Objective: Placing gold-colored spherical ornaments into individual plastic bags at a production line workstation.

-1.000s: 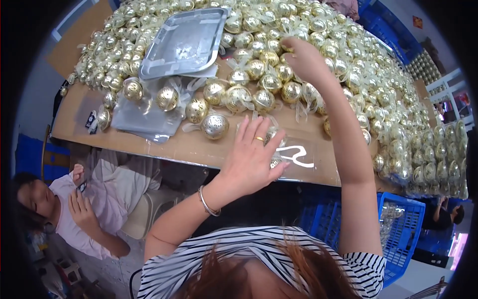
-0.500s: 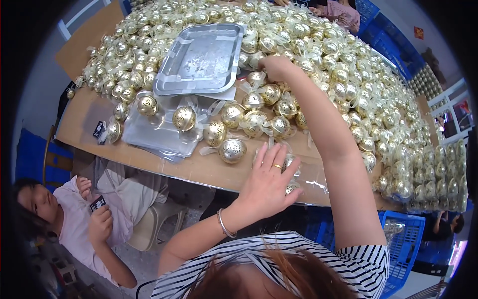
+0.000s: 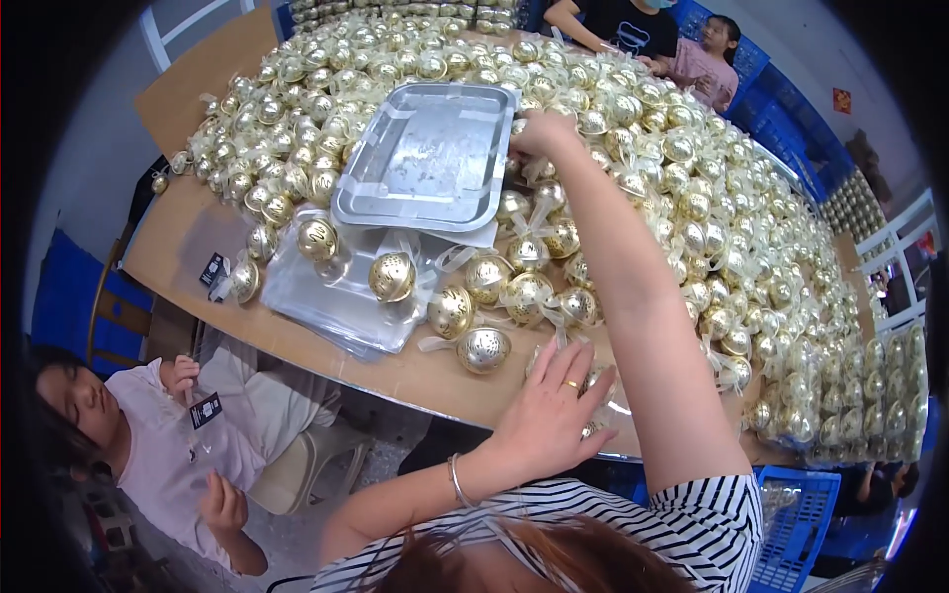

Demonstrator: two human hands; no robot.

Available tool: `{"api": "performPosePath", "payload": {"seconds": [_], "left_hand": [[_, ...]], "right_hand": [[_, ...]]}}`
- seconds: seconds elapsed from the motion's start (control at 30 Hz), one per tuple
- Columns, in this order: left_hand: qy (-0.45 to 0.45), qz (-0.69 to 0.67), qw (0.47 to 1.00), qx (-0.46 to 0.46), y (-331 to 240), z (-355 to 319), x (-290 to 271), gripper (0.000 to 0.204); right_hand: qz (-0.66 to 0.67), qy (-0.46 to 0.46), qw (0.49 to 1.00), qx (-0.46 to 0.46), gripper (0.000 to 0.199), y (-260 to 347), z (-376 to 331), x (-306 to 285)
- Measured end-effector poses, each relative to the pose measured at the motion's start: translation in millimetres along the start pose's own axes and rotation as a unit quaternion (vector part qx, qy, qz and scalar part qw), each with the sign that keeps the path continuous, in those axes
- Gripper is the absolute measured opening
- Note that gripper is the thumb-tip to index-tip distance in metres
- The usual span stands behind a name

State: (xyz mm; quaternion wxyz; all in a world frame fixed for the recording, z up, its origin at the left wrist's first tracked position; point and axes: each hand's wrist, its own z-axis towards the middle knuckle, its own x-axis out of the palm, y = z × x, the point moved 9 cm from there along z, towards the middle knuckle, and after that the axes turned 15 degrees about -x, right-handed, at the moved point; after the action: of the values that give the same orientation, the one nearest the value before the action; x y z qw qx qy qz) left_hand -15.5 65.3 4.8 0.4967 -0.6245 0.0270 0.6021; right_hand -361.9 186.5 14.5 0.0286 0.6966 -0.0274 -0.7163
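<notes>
My left hand (image 3: 556,405) rests at the table's near edge, fingers stretched and apart. Under it are patterned metal balls (image 3: 594,429), mostly covered by the palm. My right hand (image 3: 546,133) reaches far across the table, beside the right rim of a grey metal tray (image 3: 432,215). Its fingers point down among gold balls and are mostly hidden, so their grip does not show. Between my hands lie several openwork gold balls with pale sheer ribbons, among them a paler silvery-gold ball (image 3: 483,350) and a gold ball (image 3: 451,312).
A great heap of ribboned gold balls (image 3: 682,188) covers the far table. Clear plastic bags (image 3: 326,301) lie under two balls. Packed balls (image 3: 850,395) stand at the right, near a blue crate (image 3: 796,524). A seated person at left holds a black card (image 3: 205,409). Others are at the far side.
The view has shifted, so the table sits lower and more people show at the far side. My hands keep nearly the same places on the table. The seated person's lower hand has left the card.
</notes>
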Motion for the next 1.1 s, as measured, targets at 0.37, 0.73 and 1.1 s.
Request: {"api": "performPosePath", "payload": {"seconds": [0.37,0.73,1.1], "left_hand": [[-0.002,0.046,0.999,0.002,3,6,5,0.061],[-0.025,0.080,0.996,0.032,-4,3,7,0.061],[-0.010,0.110,0.993,0.029,-7,6,8,0.061]], "right_hand": [[-0.178,-0.001,0.973,-0.146,0.066,-33,-140,-23],[0.447,-0.248,0.859,-0.040,0.055,-98,-359,-76],[0.639,-0.269,0.718,0.056,0.067,-122,-476,43]]}}
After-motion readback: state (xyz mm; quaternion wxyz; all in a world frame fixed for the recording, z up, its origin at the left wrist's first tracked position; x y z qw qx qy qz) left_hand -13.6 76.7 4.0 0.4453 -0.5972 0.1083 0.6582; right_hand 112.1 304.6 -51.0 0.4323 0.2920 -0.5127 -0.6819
